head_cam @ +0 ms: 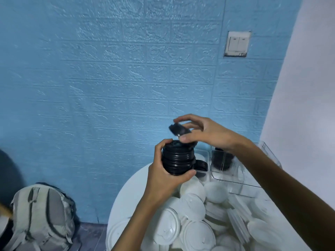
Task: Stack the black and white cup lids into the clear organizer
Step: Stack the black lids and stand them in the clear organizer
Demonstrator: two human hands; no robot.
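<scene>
**Black plastic lids: handling and grip points**

Black plastic lids are in both hands. The left hand (164, 175) wraps a nested stack (177, 157) of black lids, thumb below and fingers curled round the far side, held upright above the desk (126, 192). The right hand (201, 131) pinches a single black lid (178, 129), tilted, just above the stack top and apart from it.

Handling, as judged: the lids look thin, light and stiff at the rim, with a smooth surface likely to slip. A stack should be gripped round its side wall; a single lid, by opposite rim edges. Squeezing the centre would probably flex it.

Beyond the hands, the clear organizer (235, 182) stands at the right on the desk. One rear compartment holds black lids (223, 158); another black lid (200, 164) lies in a clear tray just beside the stack. White lids (192, 205) lie loose in a heap in front.
</scene>
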